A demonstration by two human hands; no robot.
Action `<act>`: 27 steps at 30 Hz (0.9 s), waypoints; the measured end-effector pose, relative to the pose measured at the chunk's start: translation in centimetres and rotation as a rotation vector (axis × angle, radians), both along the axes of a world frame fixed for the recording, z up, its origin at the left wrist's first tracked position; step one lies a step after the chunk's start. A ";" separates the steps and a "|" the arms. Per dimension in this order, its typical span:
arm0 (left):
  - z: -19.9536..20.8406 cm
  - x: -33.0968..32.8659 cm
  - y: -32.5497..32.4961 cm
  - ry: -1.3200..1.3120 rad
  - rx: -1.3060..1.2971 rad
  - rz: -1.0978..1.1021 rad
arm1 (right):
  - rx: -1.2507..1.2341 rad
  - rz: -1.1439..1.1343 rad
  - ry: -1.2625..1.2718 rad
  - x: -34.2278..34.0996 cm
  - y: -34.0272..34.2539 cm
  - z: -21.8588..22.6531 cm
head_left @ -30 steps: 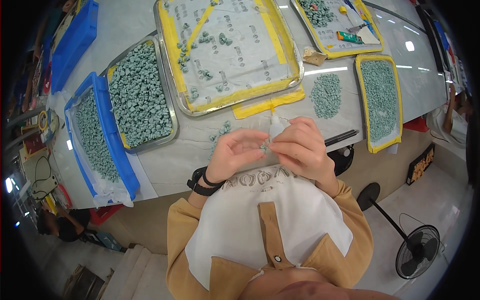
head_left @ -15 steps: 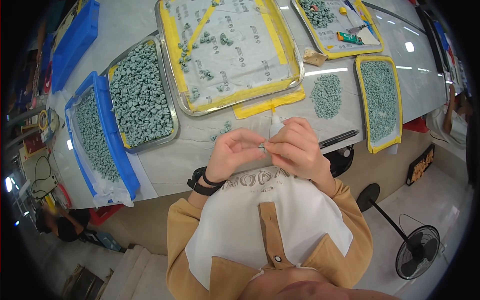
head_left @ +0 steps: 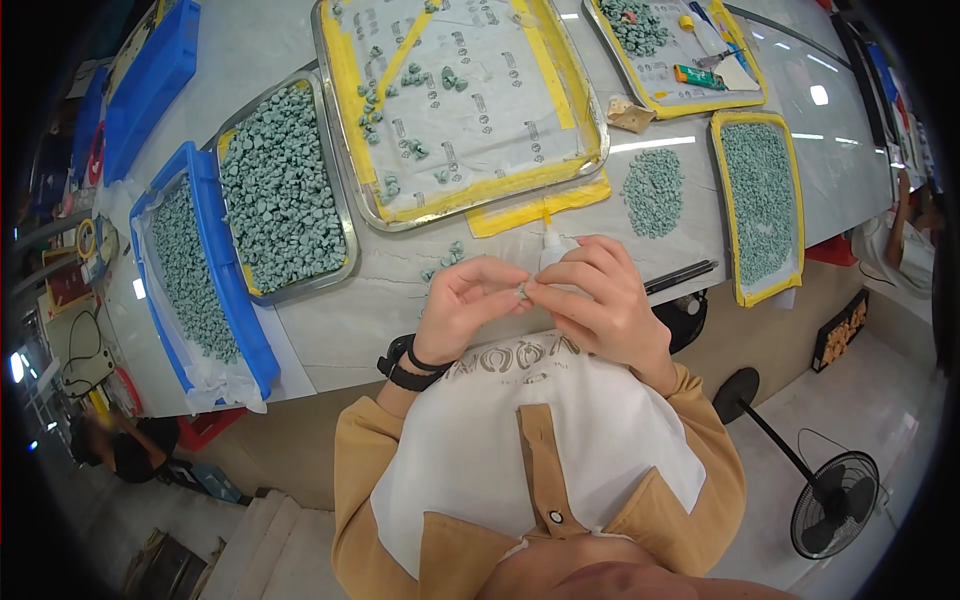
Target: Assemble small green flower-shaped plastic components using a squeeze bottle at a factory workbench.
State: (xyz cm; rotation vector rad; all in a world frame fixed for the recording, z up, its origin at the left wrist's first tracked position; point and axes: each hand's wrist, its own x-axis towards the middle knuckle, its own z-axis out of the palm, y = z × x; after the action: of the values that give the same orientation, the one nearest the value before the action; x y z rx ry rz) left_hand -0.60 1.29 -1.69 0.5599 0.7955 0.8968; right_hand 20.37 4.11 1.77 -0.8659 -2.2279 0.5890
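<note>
**Green stone-like chip [head_left: 523,292] between your fingertips**

Your left hand [head_left: 458,305] and right hand [head_left: 607,305] meet in front of your chest, fingers bent, both pinching the chip at its edges. It is tiny, matte and blue-green; your fingers hide most of its outline. Just beyond your right hand rises a white plastic squeeze bottle [head_left: 552,245] with a narrow yellow tip; you cannot tell from here whether that hand also grips it. The glossy, grey-veined surface [head_left: 380,330] carries a loose heap of fine chips [head_left: 653,192] and a metal tray [head_left: 345,215] of coarser, angular pieces. Yellow tape edges a paper-lined tray [head_left: 490,197], its white liner [head_left: 500,90] printed with repeating dark marks. Brown decorative lettering crosses your white shirt front [head_left: 515,358].
</note>
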 end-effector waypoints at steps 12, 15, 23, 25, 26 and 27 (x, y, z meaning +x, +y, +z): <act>0.9 0.3 -0.1 0.149 0.273 0.066 | -0.283 -0.054 0.312 -0.9 -0.2 -0.5; 0.7 0.2 0.0 0.198 0.362 0.065 | -0.299 -0.059 0.329 -1.0 -0.2 -0.5; 0.4 0.2 -0.3 0.295 0.453 0.058 | -0.331 -0.069 0.338 -1.1 -0.7 -0.9; 0.2 0.3 -0.3 0.300 0.469 0.068 | -0.332 -0.068 0.332 -1.1 -0.6 -1.0; 0.3 0.4 -0.3 0.298 0.425 0.072 | -0.325 -0.074 0.329 -1.1 -0.7 -1.1; 0.4 0.4 -0.3 0.296 0.382 0.077 | -0.318 -0.079 0.326 -1.1 -0.6 -1.2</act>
State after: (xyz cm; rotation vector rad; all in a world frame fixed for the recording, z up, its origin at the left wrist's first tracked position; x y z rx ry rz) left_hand -0.18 0.95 -1.32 1.0195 0.9216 1.0596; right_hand 19.29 3.47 0.59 -0.9336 -1.8258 0.9896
